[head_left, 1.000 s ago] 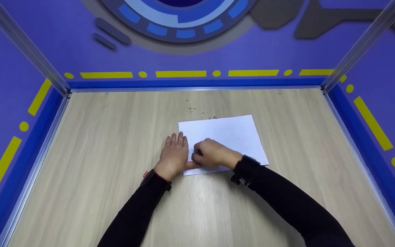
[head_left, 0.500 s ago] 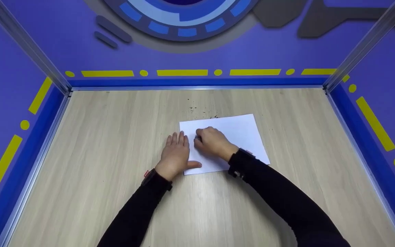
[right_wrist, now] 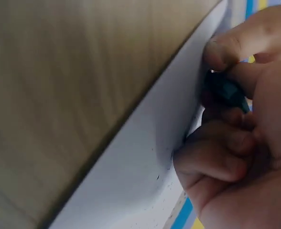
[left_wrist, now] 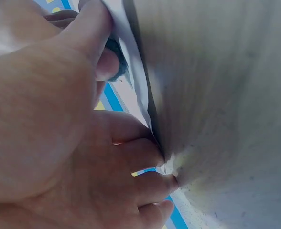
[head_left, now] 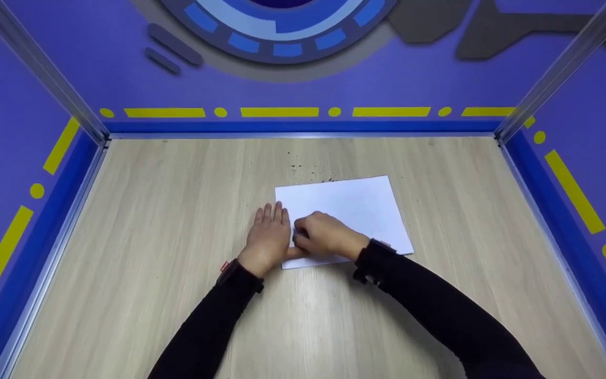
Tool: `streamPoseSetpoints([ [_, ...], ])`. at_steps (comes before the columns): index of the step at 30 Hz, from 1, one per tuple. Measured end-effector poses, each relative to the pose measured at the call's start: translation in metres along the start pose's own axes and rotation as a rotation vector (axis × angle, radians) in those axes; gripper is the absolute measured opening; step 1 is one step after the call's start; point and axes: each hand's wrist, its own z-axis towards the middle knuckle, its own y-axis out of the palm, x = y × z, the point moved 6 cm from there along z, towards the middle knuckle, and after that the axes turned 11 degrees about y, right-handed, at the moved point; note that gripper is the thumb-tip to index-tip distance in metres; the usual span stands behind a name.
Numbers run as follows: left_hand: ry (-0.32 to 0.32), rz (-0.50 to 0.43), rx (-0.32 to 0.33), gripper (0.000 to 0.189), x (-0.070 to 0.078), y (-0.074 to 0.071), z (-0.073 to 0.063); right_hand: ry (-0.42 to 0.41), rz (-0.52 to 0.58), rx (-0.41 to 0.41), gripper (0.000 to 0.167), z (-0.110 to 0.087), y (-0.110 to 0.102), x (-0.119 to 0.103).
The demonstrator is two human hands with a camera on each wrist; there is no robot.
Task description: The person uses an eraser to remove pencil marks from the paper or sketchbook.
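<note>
A sheet of white paper [head_left: 358,205] lies at a slight slant on the wooden table. My left hand [head_left: 268,242] rests flat along the paper's left edge, fingers straight, its thumb stretched over the sheet. Close beside it, my right hand [head_left: 326,235] pinches a small dark green eraser [right_wrist: 230,93] against the paper near that thumb. Fingers cover most of the eraser; a dark, rough-looking part of it also shows past the left thumb in the left wrist view. In the right wrist view, the other right fingers are curled on the paper.
Dark crumbs [head_left: 295,167] are scattered on the table [head_left: 177,210] beyond the paper's far edge. Fine specks lie on the sheet too. Blue-purple panels [head_left: 334,84] with yellow marks and metal posts enclose the back and both sides.
My right hand has gone away from me over the paper and come back nearer with the eraser, beside the left thumb again. The left hand and the paper have stayed in place.
</note>
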Motion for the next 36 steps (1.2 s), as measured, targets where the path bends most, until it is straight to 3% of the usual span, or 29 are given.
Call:
streamPoseSetpoints([
  [9, -0.012, 0.009, -0.01, 0.125, 0.0, 0.001, 0.003, 0.137, -0.047, 0.154, 0.026, 0.024, -0.016, 0.021],
  [14, -0.01, 0.03, -0.003, 0.126, 0.0, 0.002, 0.002, 0.176, -0.051, 0.185, 0.028, 0.029, -0.016, 0.023],
  [19, -0.011, 0.016, -0.017, 0.126, 0.0, 0.005, 0.001, 0.178, -0.025, 0.15, 0.031, 0.02, -0.011, 0.023],
  [27, 0.002, 0.015, -0.008, 0.121, -0.001, 0.001, 0.001, 0.062, 0.03, 0.034, 0.031, 0.0, -0.003, 0.002],
  [36, 0.006, 0.027, -0.014, 0.112, -0.001, 0.001, 0.002, 0.106, -0.033, 0.059, 0.031, 0.012, 0.007, -0.012],
])
